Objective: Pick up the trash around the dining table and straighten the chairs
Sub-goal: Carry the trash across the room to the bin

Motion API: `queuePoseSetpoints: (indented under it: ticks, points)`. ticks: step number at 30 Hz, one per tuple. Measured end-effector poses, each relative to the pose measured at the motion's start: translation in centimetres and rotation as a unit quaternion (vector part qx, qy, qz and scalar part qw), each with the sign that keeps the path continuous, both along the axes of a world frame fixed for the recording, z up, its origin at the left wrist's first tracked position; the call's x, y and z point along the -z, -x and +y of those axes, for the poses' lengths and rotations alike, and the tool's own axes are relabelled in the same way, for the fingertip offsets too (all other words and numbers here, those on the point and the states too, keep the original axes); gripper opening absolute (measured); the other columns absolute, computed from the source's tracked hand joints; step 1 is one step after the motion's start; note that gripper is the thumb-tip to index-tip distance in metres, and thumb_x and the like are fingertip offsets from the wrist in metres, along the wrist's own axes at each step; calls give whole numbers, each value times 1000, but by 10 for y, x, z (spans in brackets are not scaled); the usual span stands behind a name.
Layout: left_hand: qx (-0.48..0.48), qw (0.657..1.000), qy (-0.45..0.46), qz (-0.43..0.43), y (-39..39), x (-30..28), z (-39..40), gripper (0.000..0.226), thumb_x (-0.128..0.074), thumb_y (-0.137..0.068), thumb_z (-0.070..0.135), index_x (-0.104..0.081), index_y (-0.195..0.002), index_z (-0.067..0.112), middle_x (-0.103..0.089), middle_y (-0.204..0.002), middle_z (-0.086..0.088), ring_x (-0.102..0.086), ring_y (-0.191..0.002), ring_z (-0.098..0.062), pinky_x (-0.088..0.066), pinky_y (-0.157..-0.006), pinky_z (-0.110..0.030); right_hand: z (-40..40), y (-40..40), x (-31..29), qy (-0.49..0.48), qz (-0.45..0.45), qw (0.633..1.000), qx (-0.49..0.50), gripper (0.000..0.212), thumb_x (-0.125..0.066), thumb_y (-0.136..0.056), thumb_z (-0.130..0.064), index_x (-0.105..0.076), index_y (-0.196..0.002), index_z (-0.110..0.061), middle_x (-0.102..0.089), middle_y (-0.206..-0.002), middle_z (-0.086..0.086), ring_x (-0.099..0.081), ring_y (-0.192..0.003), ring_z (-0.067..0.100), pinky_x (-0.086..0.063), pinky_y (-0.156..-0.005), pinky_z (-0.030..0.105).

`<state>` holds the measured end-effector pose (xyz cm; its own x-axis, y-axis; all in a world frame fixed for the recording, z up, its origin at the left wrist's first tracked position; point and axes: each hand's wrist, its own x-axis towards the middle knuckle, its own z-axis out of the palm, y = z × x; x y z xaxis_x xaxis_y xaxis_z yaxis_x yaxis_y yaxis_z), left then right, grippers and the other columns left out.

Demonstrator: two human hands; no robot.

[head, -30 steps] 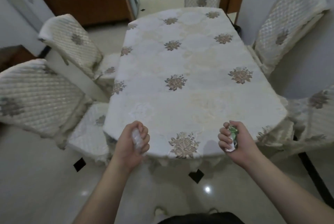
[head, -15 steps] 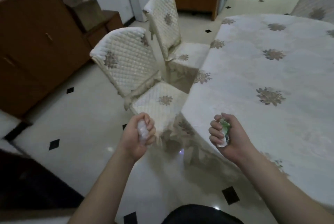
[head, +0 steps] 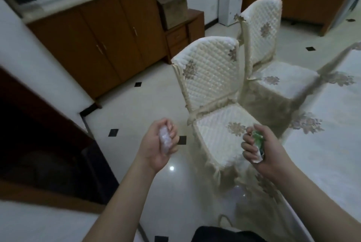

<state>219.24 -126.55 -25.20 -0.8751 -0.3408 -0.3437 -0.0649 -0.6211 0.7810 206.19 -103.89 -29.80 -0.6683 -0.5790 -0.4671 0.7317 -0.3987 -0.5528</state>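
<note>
My left hand (head: 157,147) is closed around a crumpled clear plastic wrapper (head: 165,141), held over the tiled floor. My right hand (head: 261,149) grips a crushed green and white wrapper (head: 258,144) just in front of the near chair's seat. The near chair (head: 211,87), in a quilted cream cover, stands at an angle beside the dining table (head: 332,144). A second covered chair (head: 267,46) stands behind it, also turned away from the table edge. The table wears a cream cloth with floral emblems.
A brown wooden sideboard (head: 93,46) runs along the left wall, with a low drawer unit (head: 181,34) and a bag (head: 172,9) on it. A dark recess (head: 39,153) lies at the left. White tiled floor (head: 136,108) stretches between the sideboard and the chairs.
My view has swung left from the table top toward the two left-side chairs and the sideboard. Both hands stay closed on their wrappers, held out in front of me.
</note>
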Motion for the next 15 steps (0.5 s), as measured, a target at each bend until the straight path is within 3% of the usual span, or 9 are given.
queuePoseSetpoints:
  ticks: [4,15]
  points:
    - [-45,998,31,16,7,-16,-34,26,-45,-89,26,-46,-65,16,-36,-60,-2,-31,-44,-12,-25,-38,-19,-63,37,-14,6,-6,998,-68,19,-49,-88,-27,-48,-72,-16,-32,-56,-3,-26,-36,8,-17,-29,17]
    - [-195,977,62,62,-6,-53,-155,30,-42,-90,27,-46,-63,15,-35,-59,-2,-28,-42,-11,-19,-39,-17,-278,58,-58,65,27,963,-259,21,-48,-89,-31,-48,-74,-16,-33,-57,-3,-28,-37,7,-19,-31,17]
